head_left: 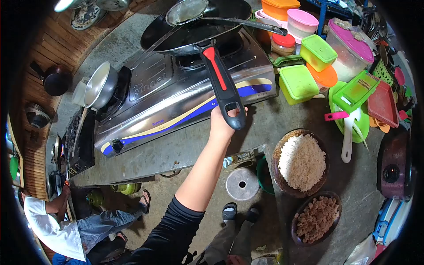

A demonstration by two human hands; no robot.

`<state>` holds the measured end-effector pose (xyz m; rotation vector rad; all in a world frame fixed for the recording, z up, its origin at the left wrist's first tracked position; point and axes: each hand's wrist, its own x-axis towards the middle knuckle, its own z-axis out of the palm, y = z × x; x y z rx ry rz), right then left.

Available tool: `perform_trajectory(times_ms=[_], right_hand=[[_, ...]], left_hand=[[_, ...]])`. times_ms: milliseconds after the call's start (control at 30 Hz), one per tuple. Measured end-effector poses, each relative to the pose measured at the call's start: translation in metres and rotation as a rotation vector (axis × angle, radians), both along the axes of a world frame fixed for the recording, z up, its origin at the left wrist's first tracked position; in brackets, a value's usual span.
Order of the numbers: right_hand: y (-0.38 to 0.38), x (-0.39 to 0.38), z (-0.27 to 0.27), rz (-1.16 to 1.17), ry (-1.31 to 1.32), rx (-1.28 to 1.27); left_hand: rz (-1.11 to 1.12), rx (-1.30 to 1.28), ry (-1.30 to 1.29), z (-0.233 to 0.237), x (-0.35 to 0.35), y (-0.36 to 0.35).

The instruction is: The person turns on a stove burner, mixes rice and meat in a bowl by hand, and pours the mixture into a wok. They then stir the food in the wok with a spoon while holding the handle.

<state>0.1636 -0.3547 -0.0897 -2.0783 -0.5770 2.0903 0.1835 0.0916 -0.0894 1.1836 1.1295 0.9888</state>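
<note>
My left hand reaches up to the front panel of the gas stove, under the black and red handle of a wok. That handle covers most of the fingers, which look curled against the panel; what they grip is hidden. The black wok sits on the right burner, with a round wire strainer lying across it. A stove knob shows at the panel's left end. My right hand is not in view.
A saucepan stands on the left burner. Right of me are a plate of white rice, a bowl of brown crumbly food, plastic tubs, a green grater and a rice cooker. A person in a white shirt is at lower left.
</note>
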Motion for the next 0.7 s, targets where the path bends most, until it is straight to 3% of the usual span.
perform_trajectory(times_ms=[200,700], right_hand=[[-0.040,-0.025,-0.050,-0.168,0.115,-0.037],[-0.123,-0.090,-0.168,-0.657,0.419,-0.170]], left_hand=[[-0.113,0.156,0.255,-0.029,-0.010,0.019],[-0.151,0.286,0.290,-0.026,-0.015,0.023]])
